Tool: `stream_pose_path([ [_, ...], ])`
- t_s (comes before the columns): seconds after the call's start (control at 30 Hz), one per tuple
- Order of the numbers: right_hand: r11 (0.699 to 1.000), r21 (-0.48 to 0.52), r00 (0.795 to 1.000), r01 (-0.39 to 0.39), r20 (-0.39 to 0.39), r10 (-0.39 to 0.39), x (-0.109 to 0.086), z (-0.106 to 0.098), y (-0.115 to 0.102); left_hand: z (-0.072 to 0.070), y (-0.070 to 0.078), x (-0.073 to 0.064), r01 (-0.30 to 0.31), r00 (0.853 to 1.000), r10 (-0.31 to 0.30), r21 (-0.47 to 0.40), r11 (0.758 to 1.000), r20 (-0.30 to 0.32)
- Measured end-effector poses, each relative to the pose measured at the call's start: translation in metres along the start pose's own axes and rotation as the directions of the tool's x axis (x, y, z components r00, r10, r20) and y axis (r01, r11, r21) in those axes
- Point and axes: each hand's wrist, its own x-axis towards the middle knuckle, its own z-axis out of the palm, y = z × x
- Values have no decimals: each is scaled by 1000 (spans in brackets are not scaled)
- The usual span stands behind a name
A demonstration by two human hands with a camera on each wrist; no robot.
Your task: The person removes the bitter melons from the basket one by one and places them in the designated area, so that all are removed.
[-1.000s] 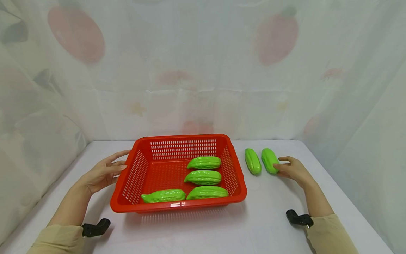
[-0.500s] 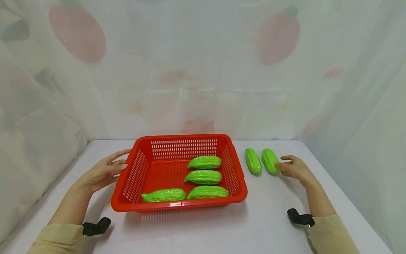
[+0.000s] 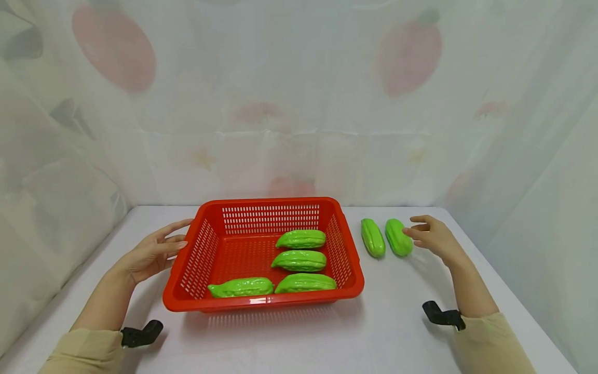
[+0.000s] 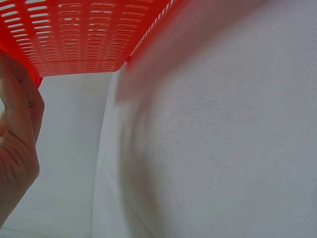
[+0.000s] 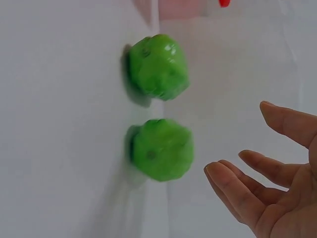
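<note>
Count of green gourds: six, with four in the red basket and two outside it on the white table.

In the basket: three lie crosswise along the right side, a far gourd, a middle gourd and a near gourd. The fourth, a left gourd, lies by the near wall, just beside the near gourd's tip. All four narrow ends face left. Left part of the basket floor bare.

On the table, right of the basket: an inner gourd and an outer gourd, side by side with a small gap, both running roughly away from the person. Right wrist view shows this pair nearly end-on.

Hands, two. Left hand at the basket's left rim, fingertips touching it, some hidden behind; cannot tell whether they clamp it. Right hand hangs above and just beside the outer gourd, thumb and fingers apart, holding nothing; the right wrist view shows a gap between fingertips and gourd.

Also: two tan sleeves, one per arm; two black wrist devices, one per wrist. Behind, a pale curtain with two large reddish fruit prints, plus smaller faint ones.
</note>
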Motion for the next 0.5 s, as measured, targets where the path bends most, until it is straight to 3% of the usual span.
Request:
stream_pose_path([
  [0.5, 984, -9, 984, 176, -14, -176, -3, -5, -87, -1, -1, 1, -1, 1000, 1, -8, 1000, 5],
])
